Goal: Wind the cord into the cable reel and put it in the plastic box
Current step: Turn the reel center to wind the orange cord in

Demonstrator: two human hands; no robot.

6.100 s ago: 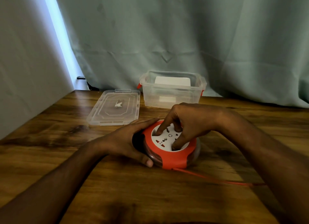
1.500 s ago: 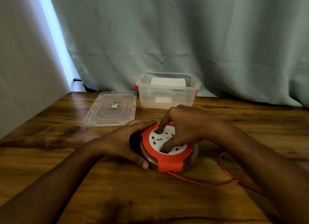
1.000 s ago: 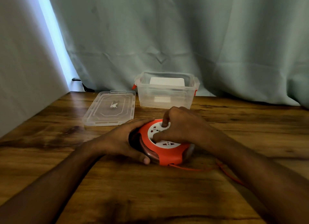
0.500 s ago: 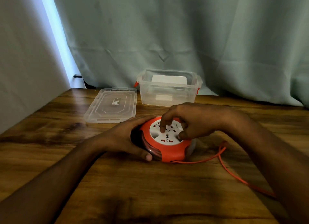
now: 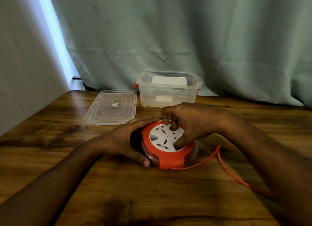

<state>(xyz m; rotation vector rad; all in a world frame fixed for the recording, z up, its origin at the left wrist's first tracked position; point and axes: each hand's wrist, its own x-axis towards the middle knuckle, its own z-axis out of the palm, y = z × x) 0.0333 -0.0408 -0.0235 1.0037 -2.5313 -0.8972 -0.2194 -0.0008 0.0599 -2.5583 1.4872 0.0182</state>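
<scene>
A round orange cable reel [image 5: 168, 158] with a white socket face lies flat on the wooden table [image 5: 118, 192]. My left hand [image 5: 125, 139] clasps its left side. My right hand [image 5: 190, 123] rests on top, fingers and thumb pressed into the recesses of the white disc. An orange cord [image 5: 224, 166] leaves the reel's front, loops to the right and runs off under my right forearm. The clear plastic box [image 5: 168, 92] stands open behind the reel, with a white object inside.
The box's clear lid [image 5: 111, 107] lies flat to the left of the box. A green curtain [image 5: 185, 40] hangs along the table's far edge, and a pale wall [image 5: 20, 74] borders the left side.
My right hand has kept turning the white disc, shifting its grip around it. The loose cord on the right has been pulled nearer and now loops close to the reel. My left hand stays put.
</scene>
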